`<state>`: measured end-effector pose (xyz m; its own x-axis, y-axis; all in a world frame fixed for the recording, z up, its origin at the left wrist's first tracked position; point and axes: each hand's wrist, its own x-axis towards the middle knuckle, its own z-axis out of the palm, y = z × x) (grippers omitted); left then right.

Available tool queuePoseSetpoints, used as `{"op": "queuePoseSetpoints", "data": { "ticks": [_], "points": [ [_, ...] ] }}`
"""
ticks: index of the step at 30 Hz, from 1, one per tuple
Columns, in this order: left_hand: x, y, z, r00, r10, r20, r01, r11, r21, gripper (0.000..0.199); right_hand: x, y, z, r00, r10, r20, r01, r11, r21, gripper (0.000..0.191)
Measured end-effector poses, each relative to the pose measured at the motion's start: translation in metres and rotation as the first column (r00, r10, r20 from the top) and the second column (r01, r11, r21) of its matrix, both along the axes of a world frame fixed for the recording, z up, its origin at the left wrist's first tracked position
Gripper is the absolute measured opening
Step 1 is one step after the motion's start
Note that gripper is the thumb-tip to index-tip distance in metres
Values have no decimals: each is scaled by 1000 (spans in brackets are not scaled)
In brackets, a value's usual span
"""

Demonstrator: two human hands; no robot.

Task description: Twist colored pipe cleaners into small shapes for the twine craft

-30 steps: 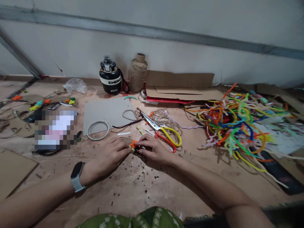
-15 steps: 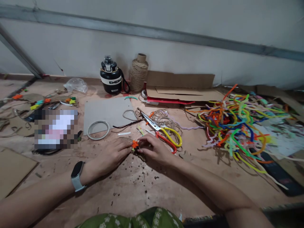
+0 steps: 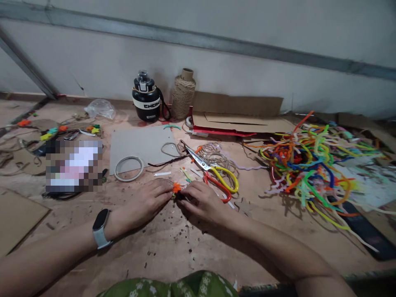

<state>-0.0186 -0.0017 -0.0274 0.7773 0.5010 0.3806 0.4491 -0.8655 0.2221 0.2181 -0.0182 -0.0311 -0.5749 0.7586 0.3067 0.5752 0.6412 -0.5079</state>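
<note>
Between my two hands is a small craft piece with a fuzzy orange pipe-cleaner flower (image 3: pixel 176 188) and a bit of yellow-green beneath it. A thin brown loop of twine curves behind the fingers of my left hand (image 3: pixel 150 201), which is closed on the piece from the left. My right hand (image 3: pixel 204 204) is pinched close against the flower's right side; whatever lies between its fingertips is dark and mostly hidden. Just beyond my right hand lie scissors (image 3: pixel 202 165) with one yellow and one red handle, blades apart. A tape roll (image 3: pixel 115 172) rests on a grey board (image 3: pixel 136 142).
At the right is a tangled heap of colourful pipe cleaners (image 3: pixel 305 165), partly over a dark flat object (image 3: pixel 368 231). A black bottle (image 3: pixel 146 99), a twine spool (image 3: pixel 183 95) and a cardboard box (image 3: pixel 235 121) stand along the back. A blurred-out device (image 3: pixel 74 167) lies left.
My right hand's fingers have drawn together and shifted slightly down and right beside the flower. My left hand stays nearly in place. The whole view has shifted a little.
</note>
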Motion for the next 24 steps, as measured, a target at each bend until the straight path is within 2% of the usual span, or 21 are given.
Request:
{"op": "queuePoseSetpoints", "data": {
  "ticks": [7,11,15,17,19,22,24],
  "points": [
    [1,-2,0,1000,-11,-29,12,999,37,22,1,1,0,1000,-1,30,1,1000,-1,14],
    [2,-4,1,998,-7,-60,11,998,62,23,2,2,-3,1000,-5,-21,3,997,-78,11],
    [0,-4,1,994,-17,-109,25,997,75,25,2,2,2,999,-25,-45,18,989,-145,15],
    [-1,-4,1,993,-19,-117,28,997,76,26,2,0,7,998,-53,-20,51,993,-111,23],
    [-1,-5,3,993,-13,-117,21,997,72,26,2,-4,10,997,-69,39,69,998,-7,40],
    [-2,-6,8,989,17,-148,-12,999,34,24,-1,-11,11,973,-18,229,-19,987,159,69],
    [-3,-6,11,985,36,-167,-35,999,6,24,-4,-15,9,928,33,372,-99,982,161,81]
  ]
}}
